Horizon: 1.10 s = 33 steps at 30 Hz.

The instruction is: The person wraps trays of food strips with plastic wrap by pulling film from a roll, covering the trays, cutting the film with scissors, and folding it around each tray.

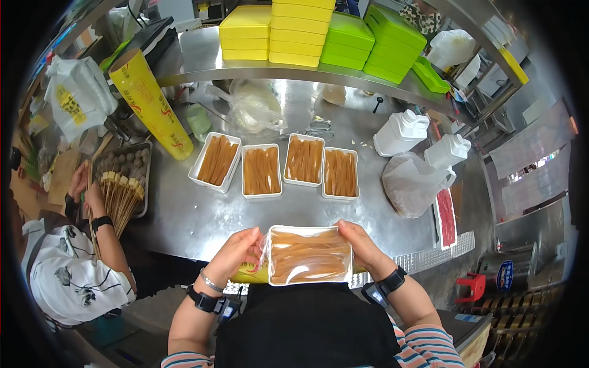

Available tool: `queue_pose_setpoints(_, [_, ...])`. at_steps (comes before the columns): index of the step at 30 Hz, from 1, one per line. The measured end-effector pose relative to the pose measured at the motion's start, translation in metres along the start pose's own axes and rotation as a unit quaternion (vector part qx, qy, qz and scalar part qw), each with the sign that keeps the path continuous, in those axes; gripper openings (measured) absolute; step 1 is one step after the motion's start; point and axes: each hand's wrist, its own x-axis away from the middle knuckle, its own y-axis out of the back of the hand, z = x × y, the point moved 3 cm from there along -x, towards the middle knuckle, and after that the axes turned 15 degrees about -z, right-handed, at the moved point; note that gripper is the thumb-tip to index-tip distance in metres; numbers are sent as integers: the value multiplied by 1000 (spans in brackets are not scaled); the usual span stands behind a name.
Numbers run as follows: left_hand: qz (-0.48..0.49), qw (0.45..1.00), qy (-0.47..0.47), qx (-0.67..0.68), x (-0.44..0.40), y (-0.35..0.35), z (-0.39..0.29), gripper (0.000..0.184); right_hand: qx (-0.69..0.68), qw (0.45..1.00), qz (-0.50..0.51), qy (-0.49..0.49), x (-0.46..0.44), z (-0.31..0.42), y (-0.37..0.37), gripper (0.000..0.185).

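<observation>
Between my hands, at the table's front edge, is a white tray (270, 279) of long brown flat strips (310, 260) under shiny cling film. My left hand (241, 250) is closed at the tray's left side, where gathered film shows by the fingers. At the upper right corner my right hand (363, 246) grips the tray, thumb on the rim. A yellow cling film roll (253, 273) lies partly hidden beneath the tray. Farther back stand several similar filled trays, among them a left one (215, 161) and a right one (340, 173).
At left, a co-worker's hands (92, 195) hold skewers over a metal tray (142, 211). A tall yellow roll (150, 104) leans nearby. White jugs (402, 132) and a plastic bag (412, 184) stand right. Yellow boxes (300, 30) and green boxes (396, 40) fill the shelf.
</observation>
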Motion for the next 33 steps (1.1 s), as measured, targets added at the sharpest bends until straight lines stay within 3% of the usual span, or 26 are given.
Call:
queue_pose_setpoints(4, [-29,996,-4,-83,19,-9,-4,32,12,999,-25,29,9,7,-3,38])
queue_pose_setpoints(6, [-66,998,-15,-2,19,-13,-7,29,3,999,-28,40,7,3,-4,37])
queue_pose_setpoints(8, [-42,999,-28,10,10,-4,1,22,16,998,-20,53,2,-6,-2,38])
queue_pose_setpoints(10, [-142,985,-66,76,5,5,-1,18,26,998,-17,56,-2,-12,0,38])
queue_pose_setpoints(15, [-241,957,-139,88,-31,34,-3,12,21,999,26,36,-5,-18,-8,39])
queue_pose_setpoints(18, [-294,942,-152,58,-43,40,7,16,35,998,-8,54,-14,-28,-4,39])
queue_pose_setpoints(20, [-262,951,-166,-16,-33,39,18,16,26,996,-13,78,-11,-21,-5,39])
queue_pose_setpoints(21, [-184,922,-253,-228,-25,26,17,18,22,997,-18,77,-9,-20,-6,39])
queue_pose_setpoints(22, [-94,838,-328,-426,-18,15,21,23,-1,998,-14,56,-10,-19,-8,40])
queue_pose_setpoints(24, [7,915,-212,-343,-27,19,55,29,-31,999,-13,39,-7,-13,-13,40])
queue_pose_setpoints(25, [6,978,-66,-200,-17,2,44,29,-30,999,4,21,-1,-8,-18,41])
queue_pose_setpoints(26, [3,995,86,-48,-5,-17,34,29,-28,999,20,2,6,-3,-21,41])
queue_pose_setpoints(30, [63,986,135,80,-12,-40,31,34,0,1000,8,-17,25,19,-21,41])
queue_pose_setpoints(32, [82,979,145,118,-21,-35,28,35,82,995,32,38,36,34,-22,40])
queue_pose_setpoints(33, [1,992,-23,-125,-33,-10,24,33,110,992,29,51,39,36,-20,41])
